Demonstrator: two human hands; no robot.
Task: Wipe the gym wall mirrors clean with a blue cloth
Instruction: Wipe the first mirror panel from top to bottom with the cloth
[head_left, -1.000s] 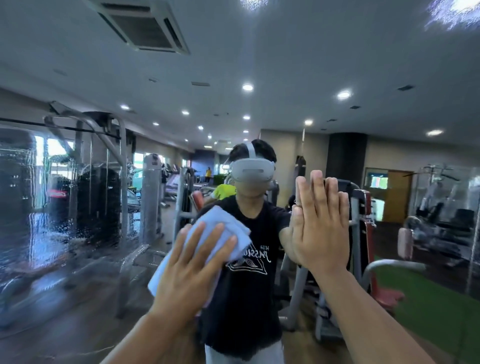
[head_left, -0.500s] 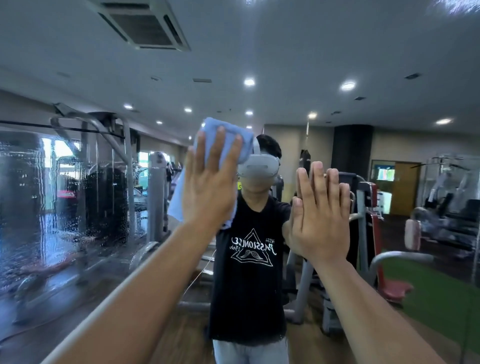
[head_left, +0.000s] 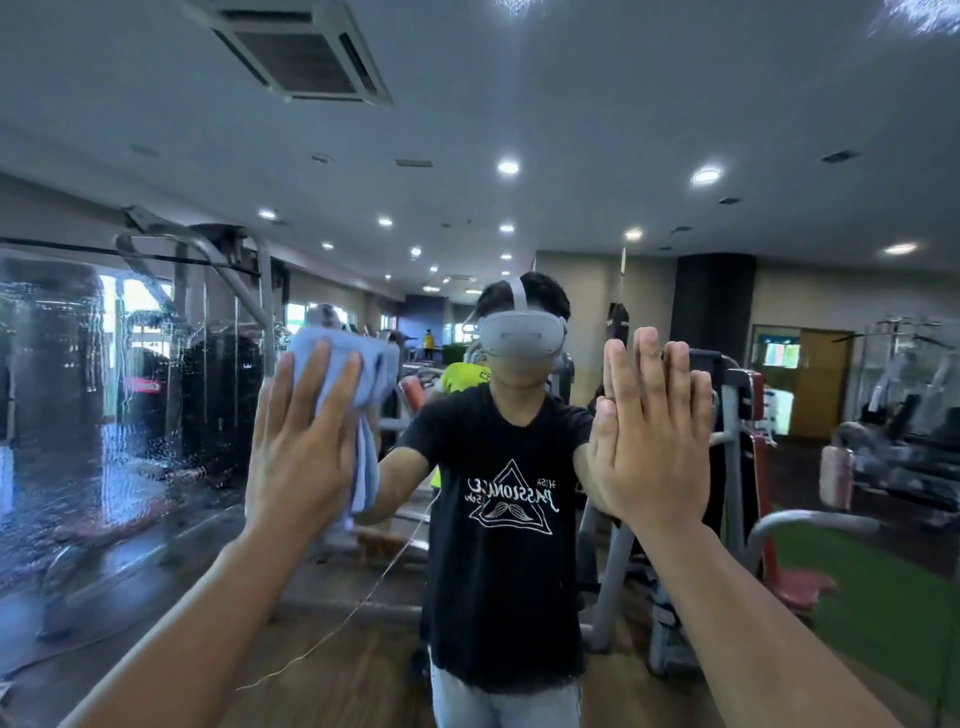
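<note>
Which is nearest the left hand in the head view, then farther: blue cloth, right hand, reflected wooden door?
1. Blue cloth: pressed under the left hand against the mirror.
2. Right hand: flat on the mirror, to the right.
3. Wooden door: reflected at the far right.

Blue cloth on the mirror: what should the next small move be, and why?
Probably slide the folded blue cloth leftward. The left hand presses it flat against the wall mirror, and the glass just left of it shows water streaks and droplets, while the part ahead looks clear. The right hand rests flat on the glass.
</note>
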